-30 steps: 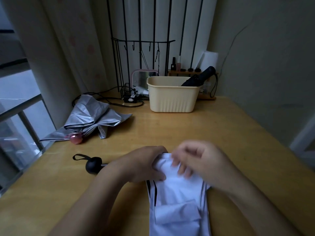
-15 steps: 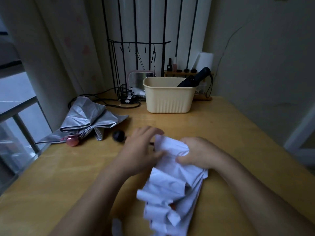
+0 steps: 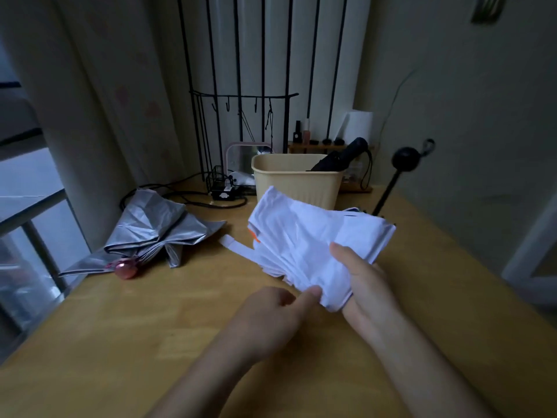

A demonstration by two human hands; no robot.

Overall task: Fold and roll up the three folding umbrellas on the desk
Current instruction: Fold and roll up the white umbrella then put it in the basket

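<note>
Gathering pleats of white umbrella (image 3: 316,233): clamped in right hand (image 3: 367,285), touched by left hand (image 3: 271,309), fingers curled, pinch unclear. Next: roll tight, fasten strap (image 3: 238,247).

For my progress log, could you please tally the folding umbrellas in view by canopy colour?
White fabric folding umbrella: 1
Silver fabric folding umbrella: 1
Black fabric folding umbrella: 1
Total: 3

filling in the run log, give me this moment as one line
white umbrella held up; right hand grips it; left hand touches its edge; silver umbrella unrolled
</note>
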